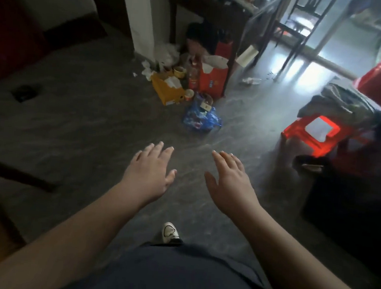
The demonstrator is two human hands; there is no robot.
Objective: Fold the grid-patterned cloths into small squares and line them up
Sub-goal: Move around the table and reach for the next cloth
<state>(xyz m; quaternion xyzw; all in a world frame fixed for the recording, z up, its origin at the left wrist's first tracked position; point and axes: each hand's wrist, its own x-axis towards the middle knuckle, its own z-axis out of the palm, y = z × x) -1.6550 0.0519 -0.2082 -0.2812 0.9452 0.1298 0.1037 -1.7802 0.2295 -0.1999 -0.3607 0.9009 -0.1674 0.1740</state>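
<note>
Here, left hand (pixel 150 170) and right hand (pixel 231 182) spread wide, empty, orange bag (pixel 213 83), print blurred, unreadable

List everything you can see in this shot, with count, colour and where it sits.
floor: one, grey, across the view
table: one, dark wood, top centre
chair: one, dark, top right
yellow box: one, yellow, on the floor in the clutter by the table
orange bag: one, orange-red, right of the yellow box
blue bag: one, blue plastic, on the floor nearer than the clutter
stool: one, red, right side
cloth pile: one, grey-green, just behind the stool; pattern unclear
shoe: one, white, bottom centre
left hand: one, fingers straight, empty, over the floor
right hand: one, fingers straight, empty, beside the left, not touching
</note>
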